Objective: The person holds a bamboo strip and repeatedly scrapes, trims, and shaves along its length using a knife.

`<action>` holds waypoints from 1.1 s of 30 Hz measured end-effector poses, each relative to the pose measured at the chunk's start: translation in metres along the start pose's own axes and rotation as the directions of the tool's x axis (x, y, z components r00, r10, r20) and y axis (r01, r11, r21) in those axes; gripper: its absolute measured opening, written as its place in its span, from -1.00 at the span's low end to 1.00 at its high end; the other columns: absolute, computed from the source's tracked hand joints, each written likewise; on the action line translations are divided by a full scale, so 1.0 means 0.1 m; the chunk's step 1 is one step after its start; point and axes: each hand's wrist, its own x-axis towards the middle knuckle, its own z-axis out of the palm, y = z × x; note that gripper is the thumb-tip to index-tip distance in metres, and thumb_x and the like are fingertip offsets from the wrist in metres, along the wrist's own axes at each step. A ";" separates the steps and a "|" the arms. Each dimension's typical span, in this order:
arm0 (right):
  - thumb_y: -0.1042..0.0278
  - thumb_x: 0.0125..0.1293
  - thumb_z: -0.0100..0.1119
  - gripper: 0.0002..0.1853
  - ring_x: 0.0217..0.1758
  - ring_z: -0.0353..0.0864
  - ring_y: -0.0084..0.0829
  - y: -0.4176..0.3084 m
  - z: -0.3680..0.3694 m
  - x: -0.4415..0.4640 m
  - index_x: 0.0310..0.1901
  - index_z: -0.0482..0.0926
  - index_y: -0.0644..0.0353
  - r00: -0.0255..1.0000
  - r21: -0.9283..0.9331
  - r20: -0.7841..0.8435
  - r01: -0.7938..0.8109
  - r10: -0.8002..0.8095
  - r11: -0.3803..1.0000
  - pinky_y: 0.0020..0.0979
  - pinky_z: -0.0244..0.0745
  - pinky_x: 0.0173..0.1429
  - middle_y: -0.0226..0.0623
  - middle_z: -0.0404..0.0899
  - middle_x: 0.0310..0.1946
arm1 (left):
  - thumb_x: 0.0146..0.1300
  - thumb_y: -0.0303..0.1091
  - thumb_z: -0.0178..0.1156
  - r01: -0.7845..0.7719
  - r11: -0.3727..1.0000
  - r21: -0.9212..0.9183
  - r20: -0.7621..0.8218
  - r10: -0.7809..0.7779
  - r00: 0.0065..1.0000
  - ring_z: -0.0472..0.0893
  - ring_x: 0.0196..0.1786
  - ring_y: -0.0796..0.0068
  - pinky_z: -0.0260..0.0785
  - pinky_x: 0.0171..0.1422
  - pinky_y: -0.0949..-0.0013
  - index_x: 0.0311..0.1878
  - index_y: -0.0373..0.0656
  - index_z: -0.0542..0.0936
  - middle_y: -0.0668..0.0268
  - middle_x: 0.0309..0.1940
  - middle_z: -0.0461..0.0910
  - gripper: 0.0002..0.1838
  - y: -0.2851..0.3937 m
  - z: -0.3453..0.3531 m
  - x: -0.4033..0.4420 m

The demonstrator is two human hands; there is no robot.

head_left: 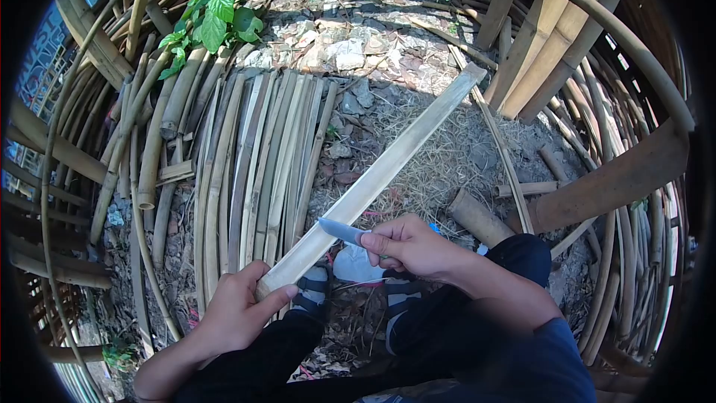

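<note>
My left hand (242, 306) is closed around the near end of a long, pale split bamboo strip (388, 158). The strip slants away from me up to the right, its far end above the ground. In my right hand (406, 246) is a knife (340, 230), its grip hidden by my fingers. The blade points left and lies across the strip, apparently touching it, a little beyond my left hand. Left of the strip, a row of cut bamboo slats (257, 157) lies side by side on the ground.
A short bamboo piece (479, 218) lies to the right of my knee. Wide bamboo pieces (548, 30) lean at the upper right. A leafy green plant (216, 19) grows at the upper left. Stones and dry leaves cover the ground around my sandalled feet (312, 291).
</note>
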 end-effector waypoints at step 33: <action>-0.02 0.53 0.10 -0.52 -0.65 0.16 -0.70 -0.10 -0.24 -0.12 -0.46 0.57 0.18 0.995 0.008 -0.085 -0.051 0.051 0.999 -0.55 0.05 -0.55 -0.57 0.29 -0.69 | 0.32 -0.15 0.39 0.014 0.998 -0.053 0.003 -0.014 1.000 0.38 -0.64 0.69 0.16 -0.59 0.38 -0.30 -0.36 0.53 0.35 -0.73 0.43 -0.60 -0.05 0.00 -0.07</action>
